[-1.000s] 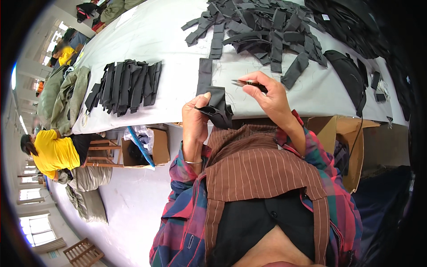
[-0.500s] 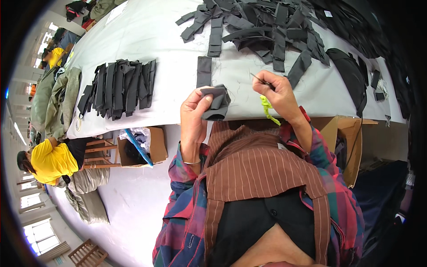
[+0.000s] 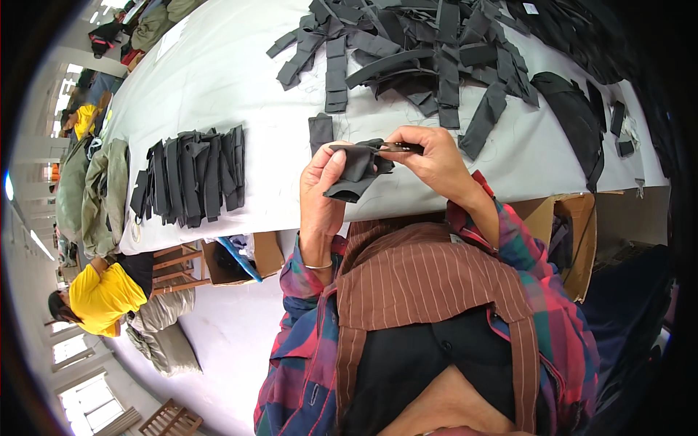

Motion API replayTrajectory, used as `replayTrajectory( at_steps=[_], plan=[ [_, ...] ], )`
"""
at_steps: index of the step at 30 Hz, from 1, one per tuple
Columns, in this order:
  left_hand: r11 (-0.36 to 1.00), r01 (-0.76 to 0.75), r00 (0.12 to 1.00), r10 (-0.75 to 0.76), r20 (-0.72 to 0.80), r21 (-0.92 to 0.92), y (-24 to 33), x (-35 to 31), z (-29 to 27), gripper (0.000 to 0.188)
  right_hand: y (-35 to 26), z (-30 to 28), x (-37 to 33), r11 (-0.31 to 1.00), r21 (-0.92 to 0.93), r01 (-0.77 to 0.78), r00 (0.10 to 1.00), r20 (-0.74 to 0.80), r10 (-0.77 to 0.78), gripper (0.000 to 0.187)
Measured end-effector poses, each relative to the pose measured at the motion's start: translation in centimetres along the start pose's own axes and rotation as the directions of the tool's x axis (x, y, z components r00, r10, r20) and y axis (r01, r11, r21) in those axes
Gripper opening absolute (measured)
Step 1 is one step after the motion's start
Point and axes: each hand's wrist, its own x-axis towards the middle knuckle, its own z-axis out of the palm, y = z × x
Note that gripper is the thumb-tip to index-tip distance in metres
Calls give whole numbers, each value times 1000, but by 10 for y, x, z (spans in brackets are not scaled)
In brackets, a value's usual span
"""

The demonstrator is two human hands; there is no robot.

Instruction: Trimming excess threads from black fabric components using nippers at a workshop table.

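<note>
My left hand point(image 3: 320, 192) is closed on a folded dark grey fabric strip point(image 3: 352, 174), its thumb on top, over the table's near edge. In my right hand point(image 3: 442, 166) is a pair of small black thread snips point(image 3: 405, 147), its tip against the upper right edge of that strip. The snips' blades are partly hidden by the cloth. Just beyond my left hand, a single grey strip point(image 3: 321, 131) lies flat on the white table point(image 3: 276, 156). To the left is a row of similar strips point(image 3: 190, 178) laid side by side. A loose heap of strips point(image 3: 414, 69) covers the table's far middle.
Black fabric point(image 3: 571, 120) lies on the table at the right. Under the near edge stand cardboard boxes point(image 3: 580, 243), one on each side of me. At the left, a person in a yellow shirt point(image 3: 109, 298) is beside a wooden stool point(image 3: 178, 265) and olive cloth bundles point(image 3: 105, 192).
My right hand has moved left and brought the snips to the strip in my left hand. The yellow-green cord near that hand has gone from sight. The whole view has shifted slightly.
</note>
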Motion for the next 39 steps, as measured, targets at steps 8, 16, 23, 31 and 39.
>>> replayTrajectory(
  at_steps=[8, 16, 23, 31, 39],
  plan=[
    [981, 79, 997, -81, -2, -175, -5, 19, 8, 20, 9, -7, 20, 893, 437, -107, 994, 64, 89, 12],
    [996, 36, 999, -34, -35, 79, -7, 28, 7, 24, 24, -11, 29, 1000, 20, -20, 983, -183, 23, 13],
    [922, -200, 970, 234, -67, 332, -16, 44, -5, 27, 20, -27, 23, 991, -113, -69, 920, -392, 19, 22],
    [856, -210, 964, 262, -47, 473, -18, 68, 1, 27, 10, -34, 10, 997, 30, -71, 979, -187, 75, 18],
    [829, -261, 959, 279, 38, 494, -33, 89, 8, 29, 41, -32, 12, 923, 291, -254, 943, -139, 303, 18]
  ],
)
